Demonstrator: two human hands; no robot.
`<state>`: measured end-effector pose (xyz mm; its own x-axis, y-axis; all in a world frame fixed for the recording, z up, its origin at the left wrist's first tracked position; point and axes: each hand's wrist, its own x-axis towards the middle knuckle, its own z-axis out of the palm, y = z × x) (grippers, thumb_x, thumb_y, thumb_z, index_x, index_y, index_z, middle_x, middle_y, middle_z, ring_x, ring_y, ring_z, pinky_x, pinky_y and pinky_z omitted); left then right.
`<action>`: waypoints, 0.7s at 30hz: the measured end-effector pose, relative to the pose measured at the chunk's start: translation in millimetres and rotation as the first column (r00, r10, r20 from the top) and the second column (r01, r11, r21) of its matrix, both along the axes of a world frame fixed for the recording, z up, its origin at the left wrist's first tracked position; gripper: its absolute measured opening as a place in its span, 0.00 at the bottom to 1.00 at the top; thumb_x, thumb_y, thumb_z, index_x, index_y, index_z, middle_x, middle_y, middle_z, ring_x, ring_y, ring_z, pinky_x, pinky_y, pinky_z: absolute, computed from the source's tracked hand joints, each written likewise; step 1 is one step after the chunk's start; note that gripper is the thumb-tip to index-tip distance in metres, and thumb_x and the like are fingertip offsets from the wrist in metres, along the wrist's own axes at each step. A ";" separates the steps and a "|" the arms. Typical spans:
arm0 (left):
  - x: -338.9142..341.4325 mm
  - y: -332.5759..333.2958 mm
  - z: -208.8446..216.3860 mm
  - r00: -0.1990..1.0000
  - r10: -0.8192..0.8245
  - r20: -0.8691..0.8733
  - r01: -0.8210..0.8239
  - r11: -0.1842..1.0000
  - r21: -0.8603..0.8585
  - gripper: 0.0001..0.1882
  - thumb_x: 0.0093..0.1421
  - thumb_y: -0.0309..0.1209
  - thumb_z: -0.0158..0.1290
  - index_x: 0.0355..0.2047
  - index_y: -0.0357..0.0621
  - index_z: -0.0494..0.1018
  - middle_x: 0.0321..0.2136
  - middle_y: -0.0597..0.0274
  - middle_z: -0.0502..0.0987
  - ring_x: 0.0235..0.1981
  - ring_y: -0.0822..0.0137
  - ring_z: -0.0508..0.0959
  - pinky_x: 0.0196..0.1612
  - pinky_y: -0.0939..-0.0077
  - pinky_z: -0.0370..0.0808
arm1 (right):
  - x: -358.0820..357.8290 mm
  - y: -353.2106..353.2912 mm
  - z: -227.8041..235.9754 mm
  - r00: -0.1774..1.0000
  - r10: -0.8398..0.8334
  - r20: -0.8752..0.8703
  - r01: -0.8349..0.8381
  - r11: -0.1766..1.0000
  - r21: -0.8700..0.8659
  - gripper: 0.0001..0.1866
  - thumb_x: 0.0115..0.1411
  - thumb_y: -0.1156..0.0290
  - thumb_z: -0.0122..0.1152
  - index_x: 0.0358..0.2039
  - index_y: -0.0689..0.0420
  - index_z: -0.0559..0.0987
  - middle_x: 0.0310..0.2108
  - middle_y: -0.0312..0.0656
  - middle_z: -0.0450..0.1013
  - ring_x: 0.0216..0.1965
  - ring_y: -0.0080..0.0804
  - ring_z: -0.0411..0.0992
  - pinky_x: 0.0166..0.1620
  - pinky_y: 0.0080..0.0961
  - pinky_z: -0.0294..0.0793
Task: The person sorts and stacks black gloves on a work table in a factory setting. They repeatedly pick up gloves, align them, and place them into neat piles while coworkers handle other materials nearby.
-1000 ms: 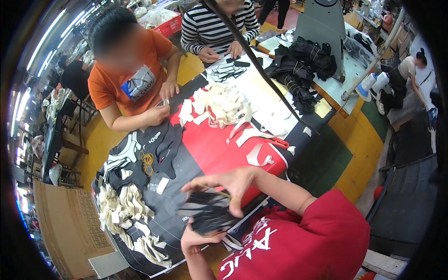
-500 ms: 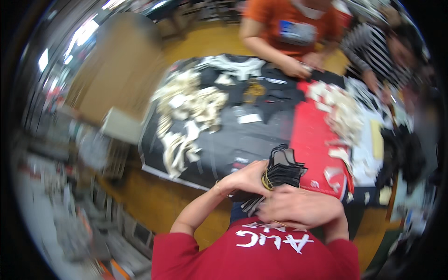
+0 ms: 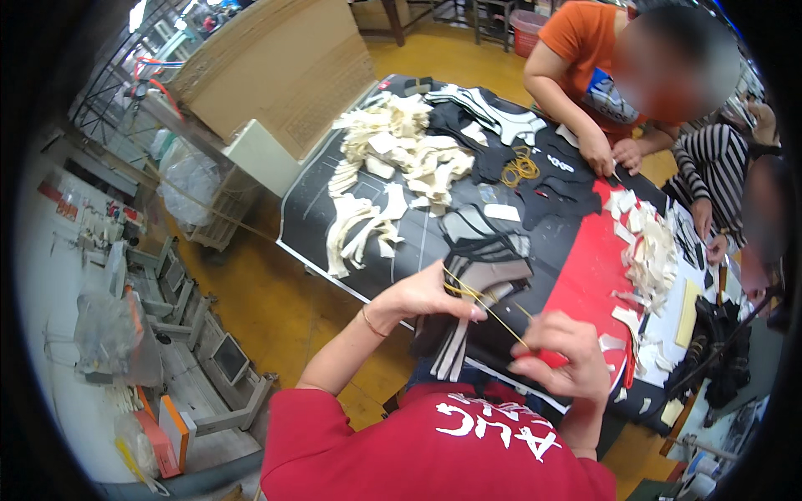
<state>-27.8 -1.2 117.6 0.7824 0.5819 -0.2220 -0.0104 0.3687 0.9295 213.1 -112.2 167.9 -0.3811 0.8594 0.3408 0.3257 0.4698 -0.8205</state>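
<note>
A yellow floor [image 3: 430, 54] was seen around a black-and-red table [image 3: 585, 263]. Brown cardboard [image 3: 288, 79] was positioned beside its far-left corner, and bright light [image 3: 138, 14] was captured at upper left.

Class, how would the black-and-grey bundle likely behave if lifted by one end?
The bundle would probably sag somewhat: its thin layers look like fabric. Its ends may fan apart, since they splay beyond the left hand. The yellow band, stretched toward the right hand, might keep its middle together.

Right hand [image 3: 571, 354] now off dark bundle [image 3: 494, 273]
</note>
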 end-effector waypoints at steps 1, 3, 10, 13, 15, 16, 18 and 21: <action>-1.6 1.1 -1.8 0.995 0.006 -0.101 -0.018 0.993 -0.119 0.38 0.46 0.26 0.70 0.58 0.36 0.67 0.47 0.62 0.76 0.48 0.72 0.73 0.53 0.75 0.71 | -6.0 3.4 -2.5 0.990 -0.131 0.051 0.128 0.990 0.055 0.10 0.50 0.67 0.73 0.29 0.56 0.82 0.26 0.38 0.75 0.30 0.38 0.74 0.36 0.31 0.72; -1.8 0.7 -6.9 0.999 0.038 -0.009 -0.038 0.998 0.041 0.37 0.47 0.30 0.70 0.57 0.37 0.68 0.44 0.63 0.76 0.43 0.73 0.74 0.49 0.75 0.73 | -9.1 12.1 -10.1 0.918 -0.324 0.228 0.291 0.942 0.167 0.09 0.50 0.67 0.73 0.28 0.56 0.81 0.26 0.39 0.74 0.31 0.38 0.72 0.39 0.31 0.70; -19.1 -3.4 -10.5 0.996 0.067 -0.053 -0.067 0.998 -0.009 0.31 0.56 0.38 0.66 0.56 0.36 0.69 0.47 0.61 0.76 0.49 0.74 0.71 0.52 0.77 0.71 | -1.0 25.1 -51.7 0.871 -0.484 -0.084 0.450 0.854 -0.261 0.45 0.45 0.56 0.78 0.61 0.54 0.64 0.52 0.51 0.69 0.51 0.41 0.70 0.53 0.34 0.70; -10.6 -13.0 -11.1 0.990 -0.129 -0.052 0.127 0.991 -0.033 0.40 0.62 0.37 0.59 0.67 0.36 0.51 0.61 0.57 0.62 0.61 0.70 0.62 0.63 0.73 0.59 | -23.5 28.4 -72.5 0.832 -0.363 -0.419 0.050 0.802 -0.595 0.75 0.39 0.48 0.81 0.72 0.52 0.32 0.68 0.55 0.50 0.65 0.46 0.59 0.66 0.37 0.59; -9.3 -16.2 -11.6 0.956 -0.261 0.132 0.270 0.962 -0.050 0.44 0.66 0.33 0.53 0.71 0.38 0.37 0.69 0.55 0.48 0.69 0.67 0.50 0.68 0.68 0.51 | -34.4 28.8 -82.8 0.713 -0.404 -0.573 0.028 0.833 -0.552 0.72 0.36 0.56 0.84 0.72 0.55 0.41 0.66 0.48 0.55 0.63 0.41 0.62 0.65 0.36 0.61; -10.2 -16.2 -12.0 0.935 -0.295 0.196 0.323 0.938 -0.125 0.42 0.67 0.31 0.52 0.71 0.38 0.38 0.70 0.53 0.47 0.69 0.64 0.50 0.69 0.65 0.50 | -35.7 28.5 -86.3 0.676 -0.422 -0.604 -0.004 0.818 -0.576 0.70 0.35 0.59 0.84 0.72 0.56 0.44 0.65 0.46 0.57 0.62 0.39 0.63 0.64 0.35 0.62; -22.5 -3.7 -10.6 0.898 -0.386 0.210 0.413 0.905 -0.103 0.36 0.67 0.29 0.51 0.69 0.34 0.47 0.68 0.49 0.53 0.68 0.59 0.57 0.68 0.64 0.55 | -33.6 25.6 -89.8 0.632 -0.447 -0.633 -0.037 0.798 -0.601 0.67 0.35 0.59 0.81 0.71 0.56 0.48 0.62 0.46 0.61 0.60 0.38 0.66 0.63 0.33 0.64; -41.2 14.6 -6.1 0.959 -0.273 0.072 0.270 0.961 0.056 0.22 0.66 0.30 0.53 0.57 0.28 0.68 0.59 0.43 0.69 0.59 0.56 0.71 0.63 0.67 0.66 | -27.2 22.5 -88.1 0.510 -0.533 -0.675 -0.058 0.762 -0.645 0.63 0.35 0.54 0.79 0.69 0.57 0.53 0.57 0.45 0.67 0.58 0.39 0.69 0.63 0.34 0.65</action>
<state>-69.0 13.4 111.5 0.9261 0.3533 -0.1327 0.0113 0.3256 0.9454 185.9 -89.7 79.8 0.0481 0.9834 -0.1748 -0.5651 -0.1175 -0.8166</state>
